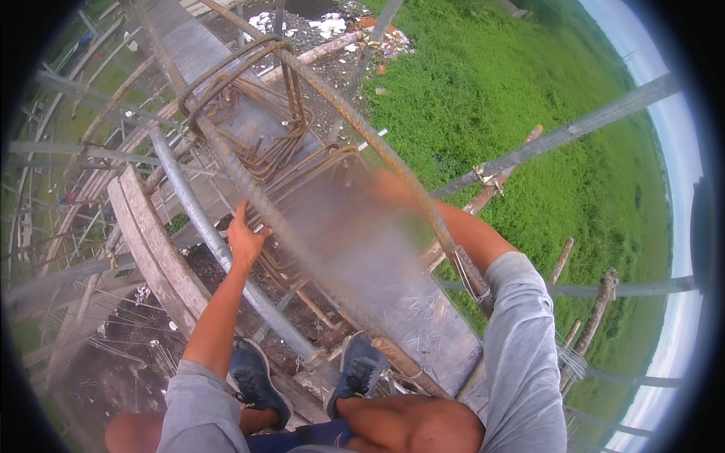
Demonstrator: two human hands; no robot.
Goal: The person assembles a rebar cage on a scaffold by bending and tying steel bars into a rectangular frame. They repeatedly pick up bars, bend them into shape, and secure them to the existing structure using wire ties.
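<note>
Head view looks straight down a tall rebar cage [302, 174] from high up on a building frame, with green grass [529, 98] far below on the right. The left hand [245, 240] is closed around one of the cage's long rusty bars, fingers wrapped over it, thumb toward the grey steel pipe [204, 226] that runs just beside it; this grip looks like a steadying hold as much as a working one, given the height. The right hand [393, 185] reaches to the far side of the cage, near another long ribbed bar [408, 181], but a blurred patch lies over it, so I cannot tell how far it is open or whether it holds anything.

2 dark shoes [310, 374] stand close together at the cage's foot, on narrow planks and formwork [151, 249], which puts the body right against the cage and leaves both arms free to reach around it.

Rust-brown all over, the cage is made of thick ribbed vertical bars tied by rectangular stirrups, several of which are bunched lower down inside. A grey panel [393, 287] with faint chalk marks lies behind it. Scaffold poles [574, 128] of grey metal and rough wood cross on the right, lashed at a joint.
</note>
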